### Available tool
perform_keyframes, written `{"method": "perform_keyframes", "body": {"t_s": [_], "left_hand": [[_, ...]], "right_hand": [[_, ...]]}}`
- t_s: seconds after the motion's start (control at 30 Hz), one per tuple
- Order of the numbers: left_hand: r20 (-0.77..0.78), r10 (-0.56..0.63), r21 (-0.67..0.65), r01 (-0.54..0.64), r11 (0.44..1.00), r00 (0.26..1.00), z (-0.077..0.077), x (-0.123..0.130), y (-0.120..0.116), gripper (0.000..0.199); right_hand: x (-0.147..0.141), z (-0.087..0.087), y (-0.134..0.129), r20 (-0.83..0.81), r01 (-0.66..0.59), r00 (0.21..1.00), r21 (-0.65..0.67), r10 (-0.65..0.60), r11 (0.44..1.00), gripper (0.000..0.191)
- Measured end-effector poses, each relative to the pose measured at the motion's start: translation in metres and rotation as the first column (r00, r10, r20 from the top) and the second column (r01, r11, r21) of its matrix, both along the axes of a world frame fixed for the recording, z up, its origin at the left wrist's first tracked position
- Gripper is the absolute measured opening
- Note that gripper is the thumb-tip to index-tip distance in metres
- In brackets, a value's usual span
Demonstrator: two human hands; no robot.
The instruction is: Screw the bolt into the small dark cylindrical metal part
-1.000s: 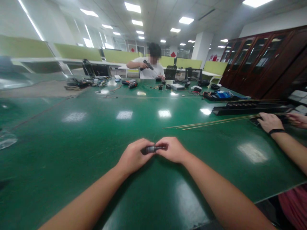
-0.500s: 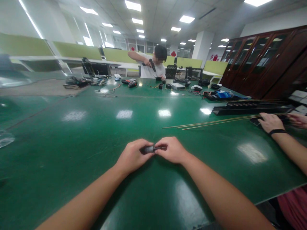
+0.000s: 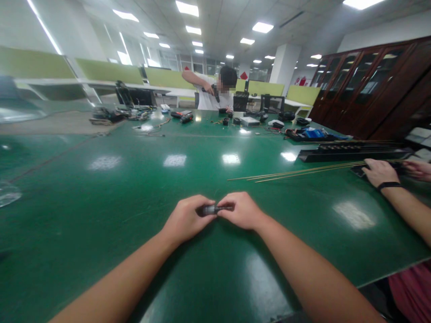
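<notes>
In the middle of the head view, my left hand (image 3: 188, 218) is closed around a small dark cylinder with a grey band (image 3: 210, 209). From its right end a thin dark rod (image 3: 226, 207) runs into the fingers of my right hand (image 3: 241, 211), which pinch it between thumb and forefinger. The two hands nearly meet, thumbs side by side, low over the green tabletop (image 3: 161, 278). My palms and fingers hide both ends of the piece, so its exact kind does not show.
Thin brass-coloured rods (image 3: 286, 174) lie to the right, near a co-worker's hand (image 3: 382, 172) with a dark wristband. Behind them sits a long black channel (image 3: 350, 152). Across the table another person (image 3: 210, 92) holds a dark power tool. Tools and small parts line the far edge.
My hands and the piece between them stay where they were. The person across the table has shifted very slightly to the right.
</notes>
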State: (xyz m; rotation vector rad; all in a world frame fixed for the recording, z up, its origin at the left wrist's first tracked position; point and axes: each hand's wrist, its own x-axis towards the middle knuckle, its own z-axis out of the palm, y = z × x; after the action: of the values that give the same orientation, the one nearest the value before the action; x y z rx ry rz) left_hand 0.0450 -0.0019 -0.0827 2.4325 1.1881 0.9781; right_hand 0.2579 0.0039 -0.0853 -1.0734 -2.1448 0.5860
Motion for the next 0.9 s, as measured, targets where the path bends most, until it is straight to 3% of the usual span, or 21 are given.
{"method": "perform_keyframes", "body": {"t_s": [0.57, 0.9], "left_hand": [[0.022, -0.015, -0.027, 0.016, 1.0, 1.0, -0.0018, -0.0009, 0.001, 0.02], [0.028, -0.019, -0.029, 0.02, 0.999, 0.999, -0.0014, -0.0003, 0.0004, 0.018]], "right_hand": [[-0.0001, -0.0004, -0.0006, -0.089, 0.011, 0.996, -0.117, -0.021, 0.993, 0.01], [-0.0006, -0.0003, -0.0015, -0.093, 0.01, 0.995, -0.101, -0.019, 0.995, 0.011]]}}
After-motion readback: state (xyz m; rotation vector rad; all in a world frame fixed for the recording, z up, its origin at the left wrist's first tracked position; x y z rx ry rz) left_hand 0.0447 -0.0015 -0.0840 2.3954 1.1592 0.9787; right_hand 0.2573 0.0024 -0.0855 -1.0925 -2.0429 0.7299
